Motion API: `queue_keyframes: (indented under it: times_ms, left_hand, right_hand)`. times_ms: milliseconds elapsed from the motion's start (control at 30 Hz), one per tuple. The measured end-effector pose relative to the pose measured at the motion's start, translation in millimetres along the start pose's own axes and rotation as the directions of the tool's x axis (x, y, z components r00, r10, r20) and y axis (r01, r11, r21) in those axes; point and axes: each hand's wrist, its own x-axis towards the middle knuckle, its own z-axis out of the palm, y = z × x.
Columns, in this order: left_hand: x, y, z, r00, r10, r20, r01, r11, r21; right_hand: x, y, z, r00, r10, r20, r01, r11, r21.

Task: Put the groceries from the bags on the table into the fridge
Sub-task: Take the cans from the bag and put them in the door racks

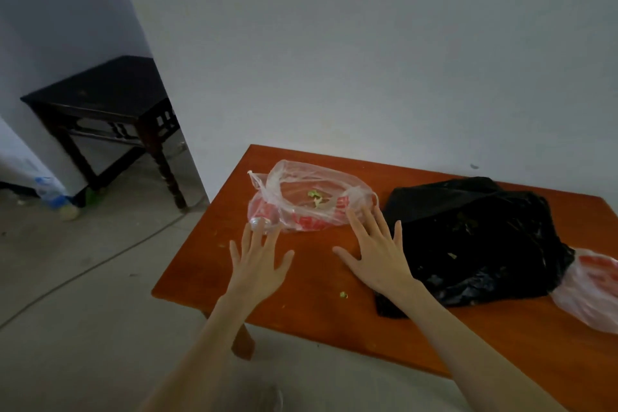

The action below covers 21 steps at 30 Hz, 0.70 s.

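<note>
Clear plastic bag (pixel 311 201), nearly emptied (only green scraps show inside), lies just beyond both spread, empty hands, left (pixel 259 259) and right (pixel 378 252), while a black bag (pixel 475 237) touching the right hand's outer side looks slack, its contents hidden, and no fridge is in sight.

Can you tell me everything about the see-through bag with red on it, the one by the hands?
The thin clear plastic bag with red print lies crumpled on the orange-red wooden table, near its far left corner. Its mouth gapes open, handles flopped aside. Inside, only small green scraps show. The left hand has fingertips at its near edge; the right hand reaches its right side. A crumpled black plastic bag lies beside it.
</note>
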Motion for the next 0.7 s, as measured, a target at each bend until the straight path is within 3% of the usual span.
queue_keyframes:
  times_ms: [233,333,467,567,700]
  left_hand:
    - [113.2,-60.8,9.3,0.987,-0.102,0.123,0.13,0.96,-0.249]
    - [150.2,-77.7,3.0,0.961,-0.188,0.203,0.262,0.855,-0.447]
    - [190.0,-86.6,-2.0,0.894,-0.28,0.351,0.441,0.691,-0.572]
    - [215.7,-91.3,11.5,0.891,-0.203,0.407,0.436,0.635,-0.638]
    - [248.8,-112.9,69.4,0.829,-0.272,0.489,0.546,0.586,-0.598]
  right_hand:
    - [115.6,-36.6,45.0,0.999,0.039,0.037,-0.045,0.983,0.18]
    - [156.0,-56.6,62.8,0.988,0.099,0.118,-0.128,0.952,0.28]
    - [196.1,-77.1,81.4,0.968,0.16,0.191,-0.221,0.908,0.356]
    - [209.1,-85.9,102.9,0.957,0.11,0.269,-0.207,0.906,0.368]
    - [209.7,-97.1,124.9,0.932,-0.036,0.361,-0.117,0.912,0.393]
